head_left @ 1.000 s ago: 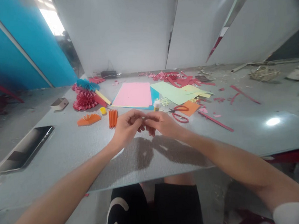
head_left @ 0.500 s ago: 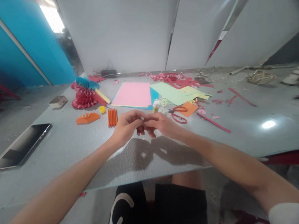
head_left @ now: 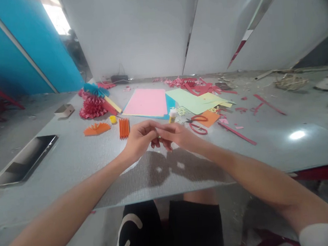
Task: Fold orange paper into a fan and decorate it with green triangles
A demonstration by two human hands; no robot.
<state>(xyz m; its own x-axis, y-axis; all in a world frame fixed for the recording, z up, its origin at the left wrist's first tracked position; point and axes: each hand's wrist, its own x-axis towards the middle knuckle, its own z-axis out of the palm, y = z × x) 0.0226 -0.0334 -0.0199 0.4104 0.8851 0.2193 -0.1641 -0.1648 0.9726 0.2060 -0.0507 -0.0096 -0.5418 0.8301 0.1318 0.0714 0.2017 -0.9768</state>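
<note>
Between fingertips of bare left hand (head_left: 139, 141) and bare right hand (head_left: 177, 135), tiny paper-like scrap (head_left: 159, 138), pinched, fingers together; probably light, soft, easily crushed, best held by its edges. Exact shape hidden.

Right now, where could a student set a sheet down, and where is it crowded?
Grey tabletop shows between the dark tablet and the orange fan, and in front of the red strip. It is crowded beyond the left hand and right hand, around the pink sheet and red-handled scissors.
</note>
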